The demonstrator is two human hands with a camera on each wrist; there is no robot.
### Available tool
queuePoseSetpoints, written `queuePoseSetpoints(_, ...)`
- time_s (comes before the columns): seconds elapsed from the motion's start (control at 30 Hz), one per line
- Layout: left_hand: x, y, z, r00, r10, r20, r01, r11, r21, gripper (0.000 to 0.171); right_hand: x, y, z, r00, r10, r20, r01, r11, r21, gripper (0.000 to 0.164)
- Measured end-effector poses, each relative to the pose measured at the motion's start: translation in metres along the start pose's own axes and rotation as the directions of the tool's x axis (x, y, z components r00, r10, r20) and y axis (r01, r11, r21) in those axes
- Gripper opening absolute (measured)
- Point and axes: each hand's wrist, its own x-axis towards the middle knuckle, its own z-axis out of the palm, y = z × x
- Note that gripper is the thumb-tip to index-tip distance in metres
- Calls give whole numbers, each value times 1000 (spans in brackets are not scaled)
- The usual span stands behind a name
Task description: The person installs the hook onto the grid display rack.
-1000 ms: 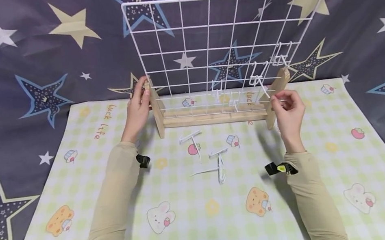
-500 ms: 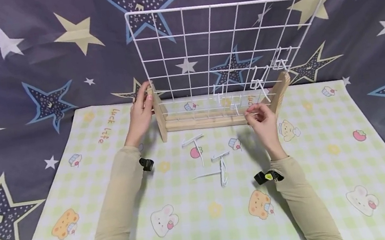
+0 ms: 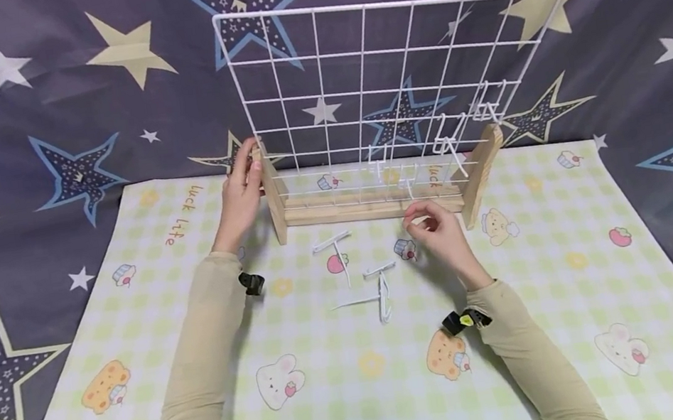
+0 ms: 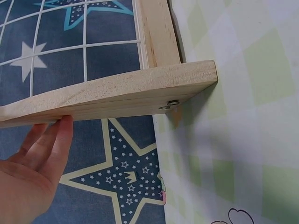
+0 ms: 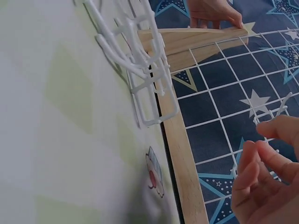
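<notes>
My left hand grips the left upright of a wooden stand, its fingertips against the outer face in the left wrist view. A white wire grid stands upright in that stand. My right hand, fingers loosely bent and holding nothing, hovers in front of the base bar. Two white wire hooks lie on the cloth left of it, a farther hook and a nearer hook. Several more hooks hang on the grid's lower right, including one long-pronged hook.
A green-and-white checked cloth with cartoon prints covers the table. Behind it hangs a dark curtain patterned with stars. The right upright of the stand rises beyond my right hand.
My right hand has moved left and toward me, away from the right upright and the hooks there, to near the loose hooks. My left hand has stayed on the left upright.
</notes>
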Motion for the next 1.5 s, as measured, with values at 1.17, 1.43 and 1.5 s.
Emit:
queuePoseSetpoints(1.17, 1, 1, 2, 999, 32, -25, -31, 999, 25, 42, -6, 32, 17, 872, -201, 446, 297, 942, -156, 24)
queuePoseSetpoints(1.43, 1, -1, 1, 999, 29, -22, -28, 999, 29, 43, -13, 25, 35, 747, -269, 608, 467, 863, -191, 23)
queuePoseSetpoints(1.5, 1, -2, 1, 999, 23, -23, -22, 999, 31, 43, -16, 23, 40, 725, -253, 641, 495, 838, -230, 23)
